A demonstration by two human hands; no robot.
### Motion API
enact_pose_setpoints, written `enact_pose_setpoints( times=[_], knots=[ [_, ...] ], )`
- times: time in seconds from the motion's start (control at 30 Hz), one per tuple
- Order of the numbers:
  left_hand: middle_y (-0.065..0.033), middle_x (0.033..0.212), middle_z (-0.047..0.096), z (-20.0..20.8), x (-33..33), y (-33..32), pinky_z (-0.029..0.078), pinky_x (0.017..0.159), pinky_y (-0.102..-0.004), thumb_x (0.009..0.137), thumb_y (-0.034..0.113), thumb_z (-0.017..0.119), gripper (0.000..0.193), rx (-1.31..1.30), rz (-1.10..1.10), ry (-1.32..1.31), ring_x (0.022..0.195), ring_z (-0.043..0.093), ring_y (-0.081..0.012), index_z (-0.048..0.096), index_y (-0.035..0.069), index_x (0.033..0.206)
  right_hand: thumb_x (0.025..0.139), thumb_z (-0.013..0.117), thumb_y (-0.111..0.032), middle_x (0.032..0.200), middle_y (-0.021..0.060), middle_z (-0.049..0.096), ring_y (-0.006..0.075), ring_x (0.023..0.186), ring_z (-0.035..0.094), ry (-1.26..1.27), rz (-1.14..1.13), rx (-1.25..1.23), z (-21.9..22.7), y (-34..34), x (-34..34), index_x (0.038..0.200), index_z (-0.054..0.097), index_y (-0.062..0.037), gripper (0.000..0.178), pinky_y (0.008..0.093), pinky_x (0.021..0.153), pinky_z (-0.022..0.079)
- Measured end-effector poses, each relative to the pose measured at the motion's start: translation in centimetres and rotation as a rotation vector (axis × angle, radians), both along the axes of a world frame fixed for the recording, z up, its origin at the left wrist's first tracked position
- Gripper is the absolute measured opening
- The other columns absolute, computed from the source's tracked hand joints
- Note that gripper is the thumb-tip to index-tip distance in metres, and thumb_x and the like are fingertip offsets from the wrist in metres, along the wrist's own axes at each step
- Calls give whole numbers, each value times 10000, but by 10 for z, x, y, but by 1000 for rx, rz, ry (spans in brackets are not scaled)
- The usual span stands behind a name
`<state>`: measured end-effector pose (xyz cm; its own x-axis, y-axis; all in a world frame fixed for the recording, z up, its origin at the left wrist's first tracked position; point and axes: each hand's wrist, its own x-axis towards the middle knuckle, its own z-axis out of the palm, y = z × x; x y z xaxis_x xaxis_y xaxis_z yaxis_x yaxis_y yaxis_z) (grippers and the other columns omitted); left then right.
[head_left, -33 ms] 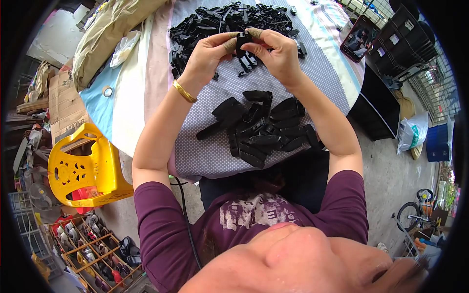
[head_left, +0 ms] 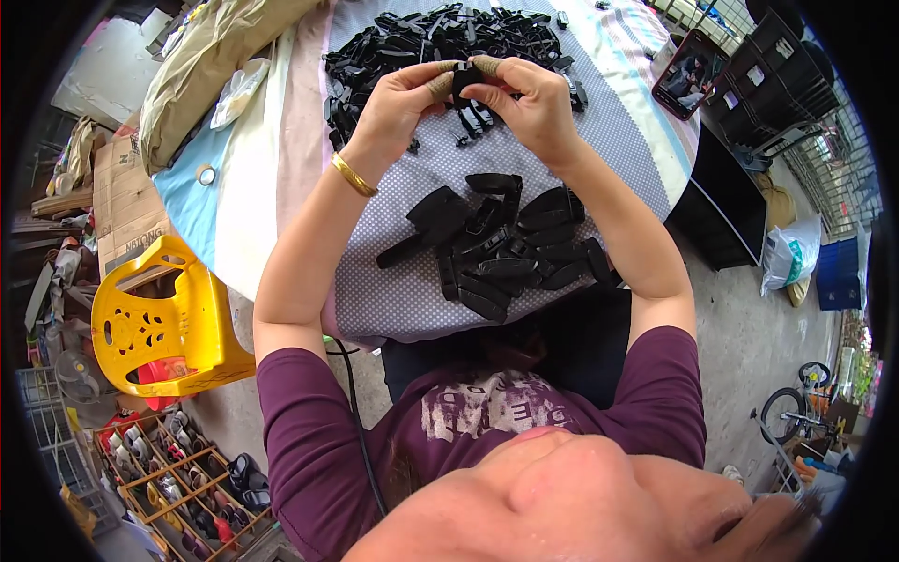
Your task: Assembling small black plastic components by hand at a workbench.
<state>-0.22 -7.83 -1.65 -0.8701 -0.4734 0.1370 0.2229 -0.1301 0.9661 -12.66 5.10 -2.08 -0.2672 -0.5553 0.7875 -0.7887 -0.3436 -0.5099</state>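
A small black plastic part (head_left: 462, 82) is pinched between both my hands above the table. My left hand (head_left: 398, 108) grips its left side, a gold bangle on the wrist. My right hand (head_left: 537, 105) holds its right side with thumb and forefinger. Tan wraps cover some of my fingertips. The part's exact kind cannot be made out, since the fingers hide much of it. Beyond my hands lies a wide heap of small black plastic parts (head_left: 375, 49). Nearer to me, between my forearms, is a looser pile of larger black pieces (head_left: 506, 245).
A patterned cloth (head_left: 375, 290) covers the round table. A phone (head_left: 688, 75) stands at its right edge; a tape roll (head_left: 205, 174) lies at the left. A yellow plastic chair (head_left: 140, 323) stands left, near a shoe rack (head_left: 178, 487). A black cable (head_left: 352, 403) hangs beside me.
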Motion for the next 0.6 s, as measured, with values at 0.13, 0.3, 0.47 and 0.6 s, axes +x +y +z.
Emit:
enact_pose_setpoints(
  times=[0.13,0.3,0.47,0.6],
  knots=[
    [-46,930,641,-6,-1,-6,483,714,-220,852,86,585,249,-90,27,-47,799,597,-103,605,5,1086,724,716,-135,750,100,622,183,623,606,199,-87,26,1,0,1,925,644,16,261,264,564,489],
    [-91,1012,623,0,-1,17,507,801,-258,865,59,557,274,0,48,-45,873,611,-142,561,-35,1122,693,731,-148,752,100,610,233,642,602,326,-214,38,0,3,4,879,640,-9,249,297,567,493],
    [-78,968,637,-6,-6,25,488,770,-228,853,74,596,257,-32,110,127,846,594,-107,588,-47,1079,706,734,-190,793,80,607,214,717,605,382,-248,38,-3,-2,8,863,599,-24,265,303,622,501],
    [-64,936,648,3,-1,10,490,742,-213,845,77,606,245,-74,56,129,827,593,-89,610,-19,1070,737,724,-216,784,54,603,175,709,596,44,-292,113,-5,-5,4,871,600,-22,266,278,607,488]
  ],
)
